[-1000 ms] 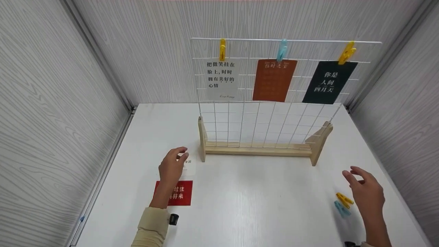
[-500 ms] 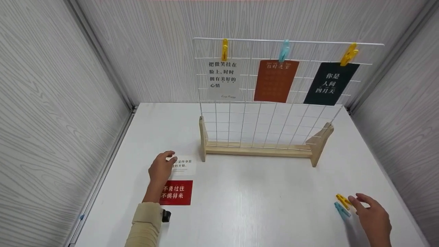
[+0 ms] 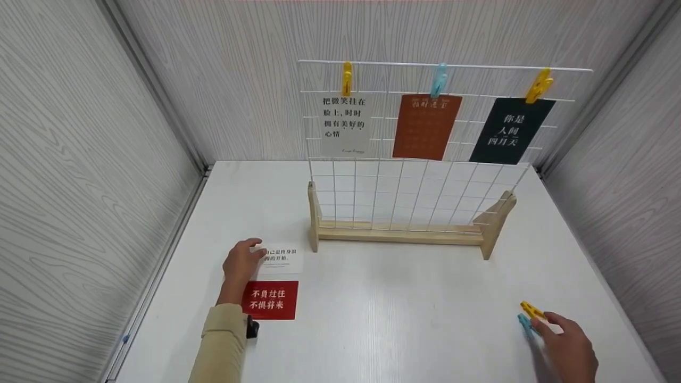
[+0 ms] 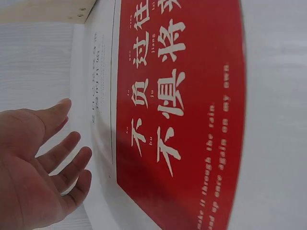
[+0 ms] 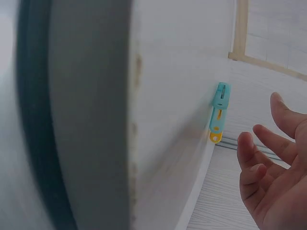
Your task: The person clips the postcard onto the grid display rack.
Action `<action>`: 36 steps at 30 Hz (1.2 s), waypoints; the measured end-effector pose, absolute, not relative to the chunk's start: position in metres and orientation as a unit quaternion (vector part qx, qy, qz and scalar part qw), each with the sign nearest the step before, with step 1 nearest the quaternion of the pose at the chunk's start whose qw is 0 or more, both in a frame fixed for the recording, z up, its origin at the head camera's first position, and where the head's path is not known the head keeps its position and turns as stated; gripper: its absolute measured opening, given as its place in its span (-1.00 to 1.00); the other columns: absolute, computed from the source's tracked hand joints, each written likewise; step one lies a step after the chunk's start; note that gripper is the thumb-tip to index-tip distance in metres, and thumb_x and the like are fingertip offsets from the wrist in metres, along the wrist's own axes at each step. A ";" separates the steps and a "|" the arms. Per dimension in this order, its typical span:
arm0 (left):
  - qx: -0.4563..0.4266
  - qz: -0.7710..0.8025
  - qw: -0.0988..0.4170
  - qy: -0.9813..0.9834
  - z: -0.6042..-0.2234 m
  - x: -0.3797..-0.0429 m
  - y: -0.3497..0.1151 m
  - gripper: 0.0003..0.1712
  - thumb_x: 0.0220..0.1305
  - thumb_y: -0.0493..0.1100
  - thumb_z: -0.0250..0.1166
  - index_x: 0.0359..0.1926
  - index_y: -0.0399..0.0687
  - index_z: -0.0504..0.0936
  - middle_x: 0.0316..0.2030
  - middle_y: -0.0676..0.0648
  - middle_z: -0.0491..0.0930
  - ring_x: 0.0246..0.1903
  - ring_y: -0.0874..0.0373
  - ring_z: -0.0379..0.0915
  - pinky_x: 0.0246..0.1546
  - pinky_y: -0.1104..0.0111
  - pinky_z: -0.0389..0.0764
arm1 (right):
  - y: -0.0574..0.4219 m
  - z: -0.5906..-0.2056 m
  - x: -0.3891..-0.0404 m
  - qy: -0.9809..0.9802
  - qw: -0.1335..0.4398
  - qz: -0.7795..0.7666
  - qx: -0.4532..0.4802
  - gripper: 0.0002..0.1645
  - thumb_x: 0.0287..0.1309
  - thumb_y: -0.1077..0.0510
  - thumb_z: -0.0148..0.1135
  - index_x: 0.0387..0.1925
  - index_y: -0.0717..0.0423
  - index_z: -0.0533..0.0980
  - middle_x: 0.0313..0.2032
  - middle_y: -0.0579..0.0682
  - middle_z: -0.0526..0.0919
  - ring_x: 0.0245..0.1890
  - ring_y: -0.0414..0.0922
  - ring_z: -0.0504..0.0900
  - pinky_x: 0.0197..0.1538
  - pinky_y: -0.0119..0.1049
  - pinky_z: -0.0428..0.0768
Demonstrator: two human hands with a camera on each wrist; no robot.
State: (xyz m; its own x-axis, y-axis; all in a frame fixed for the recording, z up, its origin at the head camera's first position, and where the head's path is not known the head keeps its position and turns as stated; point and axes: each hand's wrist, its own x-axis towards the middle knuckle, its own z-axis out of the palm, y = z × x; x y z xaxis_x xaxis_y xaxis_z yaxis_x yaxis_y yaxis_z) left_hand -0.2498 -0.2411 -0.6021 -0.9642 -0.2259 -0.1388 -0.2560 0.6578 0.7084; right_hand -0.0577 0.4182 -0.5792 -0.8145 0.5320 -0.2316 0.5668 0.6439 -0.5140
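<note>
Blue and yellow clips lie near the loose, unclenched right hand, a white card by the equally relaxed left hand.

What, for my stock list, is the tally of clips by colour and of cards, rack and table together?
Yellow clips: 3
Blue clips: 2
Cards: 5
Total: 10
</note>
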 end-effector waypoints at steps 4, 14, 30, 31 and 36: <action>-0.126 0.384 0.023 0.914 -0.608 -0.255 -0.248 -0.50 0.43 -0.09 0.23 0.34 -0.06 0.49 0.36 -0.26 0.42 0.40 -0.26 0.26 0.35 -0.16 0.29 | 0.415 -0.582 -0.060 0.907 0.047 -0.292 0.301 -0.04 0.25 -0.40 0.21 0.37 0.22 0.36 0.25 0.37 0.42 0.03 0.27 0.56 -0.17 0.03 0.52; -0.131 0.393 0.035 0.909 -0.614 -0.258 -0.253 -0.48 0.42 -0.07 0.24 0.35 -0.02 0.49 0.37 -0.21 0.39 0.41 -0.23 0.20 0.38 -0.18 0.21 | 0.408 -0.592 -0.067 0.921 0.059 -0.263 0.282 -0.12 0.24 -0.23 0.33 0.35 0.27 0.36 0.20 0.41 0.43 0.18 0.40 0.46 -0.04 0.18 0.51; -0.103 0.357 0.052 0.927 -0.618 -0.263 -0.252 -0.39 0.37 -0.10 0.31 0.41 0.02 0.44 0.40 -0.24 0.32 0.43 -0.28 0.14 0.38 -0.21 0.19 | 0.404 -0.602 -0.073 0.927 0.044 -0.233 0.290 -0.24 0.22 0.00 0.40 0.29 0.36 0.40 0.11 0.42 0.46 0.06 0.36 0.56 -0.12 0.19 0.52; -0.101 0.356 0.053 0.928 -0.619 -0.263 -0.252 -0.38 0.37 -0.11 0.32 0.42 0.02 0.43 0.40 -0.24 0.32 0.42 -0.29 0.15 0.38 -0.22 0.20 | 0.404 -0.603 -0.073 0.927 0.044 -0.228 0.293 -0.24 0.22 0.00 0.40 0.29 0.37 0.40 0.11 0.42 0.46 0.07 0.36 0.55 -0.11 0.20 0.52; -0.104 0.370 0.055 0.921 -0.619 -0.261 -0.252 -0.37 0.36 -0.12 0.32 0.42 0.03 0.42 0.36 -0.26 0.36 0.38 -0.28 0.21 0.36 -0.23 0.17 | 0.402 -0.602 -0.075 0.929 0.054 -0.211 0.301 -0.25 0.24 0.02 0.38 0.26 0.44 0.38 0.08 0.42 0.48 0.07 0.36 0.55 -0.07 0.23 0.52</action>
State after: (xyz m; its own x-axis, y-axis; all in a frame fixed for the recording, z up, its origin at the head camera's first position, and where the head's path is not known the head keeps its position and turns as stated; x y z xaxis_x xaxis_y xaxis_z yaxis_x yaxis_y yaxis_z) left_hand -0.2612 -0.2523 -0.6191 -0.9723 -0.1503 -0.1791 -0.2324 0.7044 0.6707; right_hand -0.0751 0.4018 -0.6023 -0.8131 0.5359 -0.2273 0.5815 0.7303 -0.3584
